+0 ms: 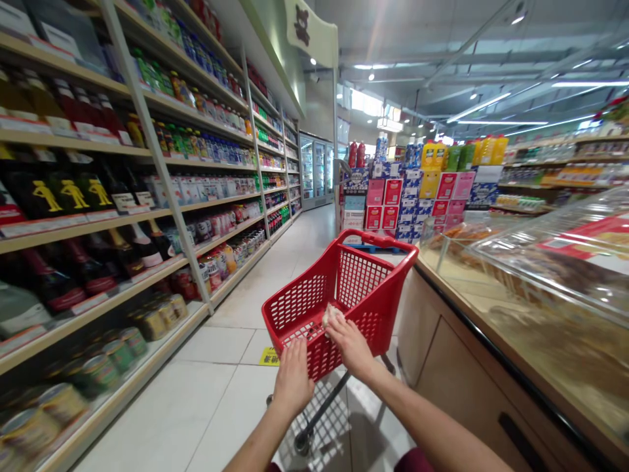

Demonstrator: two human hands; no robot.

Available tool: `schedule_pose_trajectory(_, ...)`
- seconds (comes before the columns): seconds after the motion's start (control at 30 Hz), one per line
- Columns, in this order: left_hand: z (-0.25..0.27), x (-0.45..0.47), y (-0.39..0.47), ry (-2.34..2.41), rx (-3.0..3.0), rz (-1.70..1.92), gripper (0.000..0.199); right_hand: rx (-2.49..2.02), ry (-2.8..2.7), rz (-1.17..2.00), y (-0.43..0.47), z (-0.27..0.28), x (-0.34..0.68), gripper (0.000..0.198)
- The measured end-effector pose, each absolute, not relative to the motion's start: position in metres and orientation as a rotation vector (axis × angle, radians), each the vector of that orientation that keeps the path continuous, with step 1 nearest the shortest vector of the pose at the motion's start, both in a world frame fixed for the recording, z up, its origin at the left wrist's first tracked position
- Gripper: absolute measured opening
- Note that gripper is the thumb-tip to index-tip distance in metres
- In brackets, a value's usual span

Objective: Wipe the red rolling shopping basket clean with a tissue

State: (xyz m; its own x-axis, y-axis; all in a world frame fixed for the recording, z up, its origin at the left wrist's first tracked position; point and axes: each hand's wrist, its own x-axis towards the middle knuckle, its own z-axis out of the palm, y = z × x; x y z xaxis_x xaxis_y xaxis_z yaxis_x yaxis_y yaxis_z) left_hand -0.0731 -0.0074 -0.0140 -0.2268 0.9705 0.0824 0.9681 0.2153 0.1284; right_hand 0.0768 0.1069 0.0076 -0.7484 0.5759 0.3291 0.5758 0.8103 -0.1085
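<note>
A red plastic shopping cart stands in front of me, its handle on the far side and its perforated basket nearest me. My left hand grips the basket's near rim at the left, fingers bent over the edge. Farther right along the same rim, my right hand presses a crumpled white cloth against the top edge; its fingers are closed over the cloth, which sticks out past the fingertips. Whether it is cloth or paper I cannot tell for sure. Inside the basket I see only the bare red grid.
Shelves of bottles and cans line the left side. A counter with clear plastic covers runs close along the right. Stacked drink boxes stand beyond the cart. A yellow floor sticker lies on the white tiles.
</note>
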Motion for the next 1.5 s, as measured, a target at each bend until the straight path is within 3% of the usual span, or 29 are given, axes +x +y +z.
schedule_pose_trajectory(0.2,-0.005,-0.064,-0.003,2.136,2.123,0.299,0.075,-1.054,-2.569,-0.026,0.129,0.014,0.106,0.050)
schedule_pose_trajectory(0.5,-0.010,-0.064,0.010,2.243,2.130,0.128,0.074,-0.830,-2.606,-0.109,0.075,-0.018,0.119,0.043)
schedule_pose_trajectory(0.73,0.000,-0.057,0.014,2.084,2.327,0.080,0.069,-1.214,-2.319,-0.212,0.092,-0.030,0.172,0.049)
schedule_pose_trajectory(1.07,0.006,-0.032,0.023,1.994,2.350,0.092,0.072,-0.998,-2.211,-0.343,0.068,-0.064,0.151,0.051)
schedule_pose_trajectory(1.23,0.003,-0.029,0.025,1.980,2.358,0.143,0.071,-1.252,-2.097,-0.281,0.080,-0.060,0.161,0.050)
schedule_pose_trajectory(1.4,0.001,-0.016,0.028,1.968,2.337,0.196,0.071,-1.000,-2.175,-0.296,0.071,-0.068,0.120,0.045)
schedule_pose_trajectory(1.5,0.004,-0.016,0.028,1.986,2.338,0.172,0.074,-0.940,-2.255,-0.342,0.078,-0.065,0.146,0.046)
